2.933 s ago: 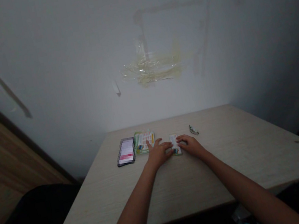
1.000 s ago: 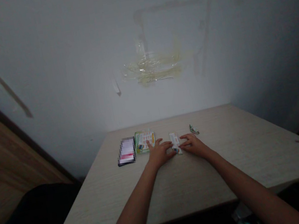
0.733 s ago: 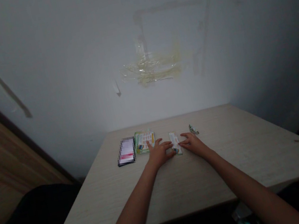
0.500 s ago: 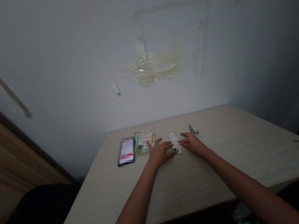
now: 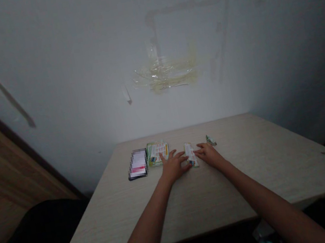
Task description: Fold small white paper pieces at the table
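A narrow white printed packet, apparently a folded wrapper, lies on the table between my two hands. My left hand is at its left side with fingers spread, and the fingertips touch that edge. From the other side, the outstretched fingers of my right hand meet the packet's right edge, one finger standing apart from it. Left of my left hand lies a flat green and white printed packet, its lower right corner near my thumb. A small crumpled green scrap sits just beyond my right hand.
A phone with a lit, blurred screen lies at the left on the pale wooden table. Behind the table stands a wall with clear, yellowed tape. A dark object is beside the table's left edge.
Almost nothing differs. The whole view has shifted very slightly, while both hands stay at the edges of the narrow packet.
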A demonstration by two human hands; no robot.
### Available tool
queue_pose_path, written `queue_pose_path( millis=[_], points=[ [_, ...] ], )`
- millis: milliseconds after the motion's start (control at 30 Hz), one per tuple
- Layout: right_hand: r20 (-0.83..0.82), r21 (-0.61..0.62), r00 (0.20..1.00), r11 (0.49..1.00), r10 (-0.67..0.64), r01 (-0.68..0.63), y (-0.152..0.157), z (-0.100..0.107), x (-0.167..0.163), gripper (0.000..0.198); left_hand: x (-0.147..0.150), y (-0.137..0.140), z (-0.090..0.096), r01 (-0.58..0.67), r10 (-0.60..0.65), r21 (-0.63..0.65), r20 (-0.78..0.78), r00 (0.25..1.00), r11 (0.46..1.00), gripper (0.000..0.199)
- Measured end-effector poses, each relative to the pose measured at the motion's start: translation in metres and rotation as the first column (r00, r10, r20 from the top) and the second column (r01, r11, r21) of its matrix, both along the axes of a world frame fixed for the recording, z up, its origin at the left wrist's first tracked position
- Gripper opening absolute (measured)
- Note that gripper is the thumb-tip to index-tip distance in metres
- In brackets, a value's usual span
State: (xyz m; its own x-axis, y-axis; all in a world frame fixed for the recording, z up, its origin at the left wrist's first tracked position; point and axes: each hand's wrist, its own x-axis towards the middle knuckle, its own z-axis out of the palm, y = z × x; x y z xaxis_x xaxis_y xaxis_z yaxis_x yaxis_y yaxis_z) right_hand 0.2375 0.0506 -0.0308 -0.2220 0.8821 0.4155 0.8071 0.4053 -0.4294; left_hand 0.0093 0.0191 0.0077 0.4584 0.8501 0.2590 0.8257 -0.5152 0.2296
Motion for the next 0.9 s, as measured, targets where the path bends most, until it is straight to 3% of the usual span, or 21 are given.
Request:
queue_pose_path(
  millis=[400,633,900],
  points=[
    [-0.084,0.023,0.991,0.995,0.104,-0.102,-0.012,0.004,0.0,0.019,0.002,-0.008,0.001,-0.061,0.059,0.067,0.03,0.998,0.996,0.022],
    [-0.089,-0.006,0.995,0.999,0.035,-0.036,-0.007,0.003,-0.002,0.023,0.003,-0.002,-0.005,-0.123,0.123,0.021,-0.006,0.992,0.992,0.036],
    [-0.086,-0.028,0.996,0.999,-0.026,0.024,-0.001,0.004,-0.005,0.027,0.002,0.0,0.0,-0.135,0.133,-0.042,-0.049,0.99,0.99,0.036]
  ],
)
